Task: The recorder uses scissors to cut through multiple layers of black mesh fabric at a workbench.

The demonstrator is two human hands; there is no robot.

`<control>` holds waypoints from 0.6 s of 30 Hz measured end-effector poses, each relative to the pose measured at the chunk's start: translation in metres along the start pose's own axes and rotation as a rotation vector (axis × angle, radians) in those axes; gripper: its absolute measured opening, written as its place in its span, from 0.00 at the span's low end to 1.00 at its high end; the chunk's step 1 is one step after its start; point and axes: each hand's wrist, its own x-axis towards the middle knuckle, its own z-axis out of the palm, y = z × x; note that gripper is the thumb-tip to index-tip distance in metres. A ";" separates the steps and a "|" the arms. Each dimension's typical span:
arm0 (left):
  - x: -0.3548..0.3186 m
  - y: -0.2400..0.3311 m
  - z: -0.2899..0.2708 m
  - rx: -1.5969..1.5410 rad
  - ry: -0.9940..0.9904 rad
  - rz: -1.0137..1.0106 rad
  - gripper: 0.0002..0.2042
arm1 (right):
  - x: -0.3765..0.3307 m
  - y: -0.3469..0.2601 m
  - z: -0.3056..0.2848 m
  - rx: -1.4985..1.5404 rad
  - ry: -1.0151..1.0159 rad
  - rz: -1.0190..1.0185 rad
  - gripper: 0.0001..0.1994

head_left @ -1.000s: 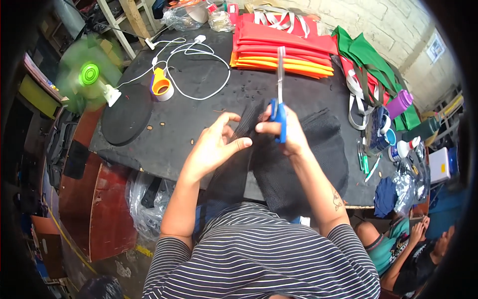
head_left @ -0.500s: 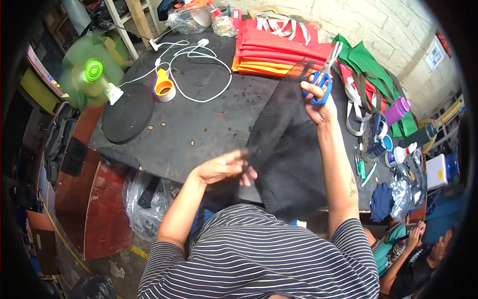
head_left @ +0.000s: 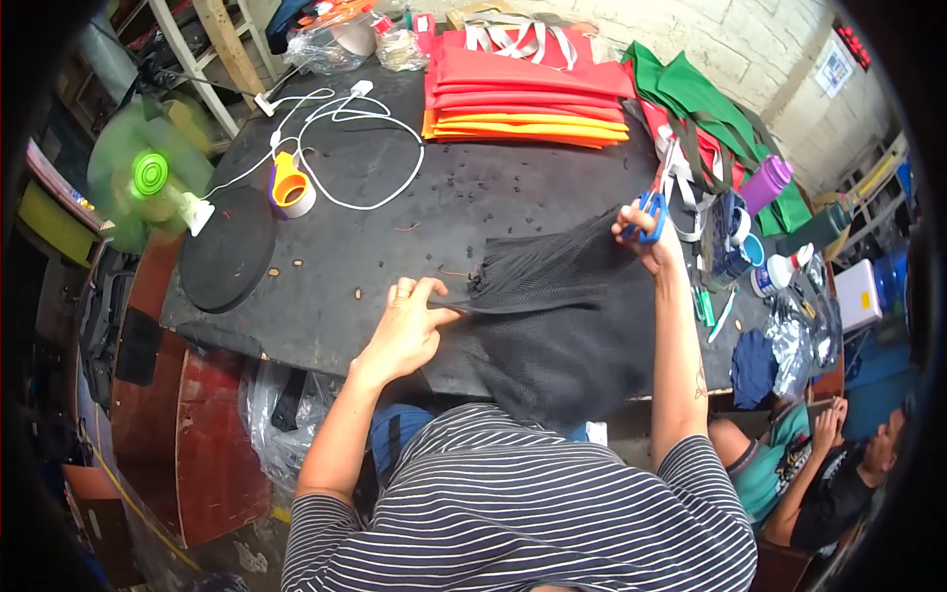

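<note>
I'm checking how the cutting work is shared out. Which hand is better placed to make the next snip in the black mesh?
The right hand, probably. It already holds the blue-handled scissors at the far corner of the black mesh fabric. The left hand pinches the fabric's near edge against the table, so it suits steadying.

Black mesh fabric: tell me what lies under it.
The black mesh fabric lies on the dark table, its near part hanging over the edge. Whatever is beneath it is hidden.

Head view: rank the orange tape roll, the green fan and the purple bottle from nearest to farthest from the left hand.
From the left hand, which pinches the black mesh fabric:
1. Orange tape roll, up and to its left.
2. Green fan, farther left at the table's edge.
3. Purple bottle, far right, beyond the right hand holding blue scissors.
</note>
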 end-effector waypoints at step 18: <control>0.048 0.048 0.042 0.073 0.310 0.157 0.16 | -0.079 0.052 0.002 -0.653 0.300 0.144 0.21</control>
